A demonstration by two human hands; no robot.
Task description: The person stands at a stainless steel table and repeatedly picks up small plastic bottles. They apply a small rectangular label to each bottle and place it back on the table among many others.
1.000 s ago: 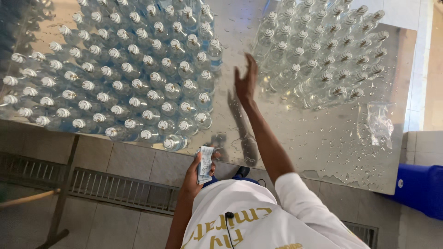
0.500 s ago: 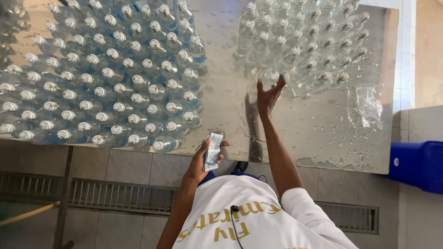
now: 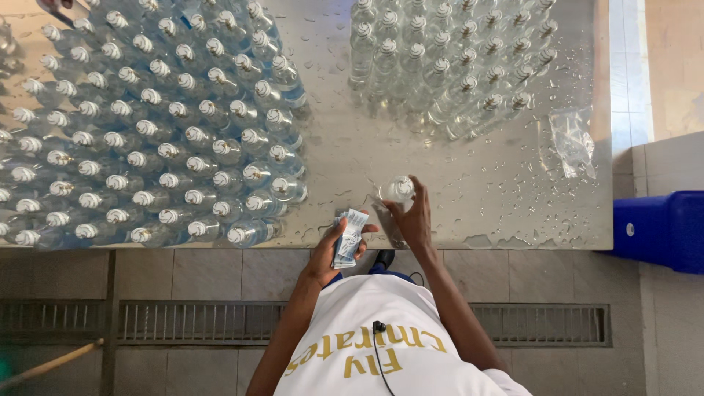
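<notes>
Nearest the camera, the person stands at the near edge of a wet steel table (image 3: 484, 198), both arms reaching forward over it. The left hand (image 3: 334, 246) is closed around a small stack of blue-and-white labels (image 3: 349, 236), thumb on top and fingers curled beneath, so that the stack is fanned slightly upward, seemingly so one can be peeled off. How many labels are in it cannot be counted from here. Just to the right, the right hand (image 3: 415, 218) grips one clear plastic bottle (image 3: 400, 189) by its body, fingers wrapped round it, cap toward the camera. The bottle sits just inside the near edge, apart from both groups, close beside the labels, which looks like a working position.

Farther back on the left stands a large block of capped bottles with blue labels (image 3: 169, 139), packed in tight diagonal rows (roughly seventy in view, more running off the left edge). Far right of the centre gap is a smaller cluster of clear bottles with no labels (image 3: 447, 62), about thirty, also cut off at the far edge. The bare strip between the two groups keeps them from mixing. One crumpled clear plastic bag (image 3: 573, 141) lies at the right of the table. A blue bin (image 3: 664, 229) sits off the table's right end.
</notes>
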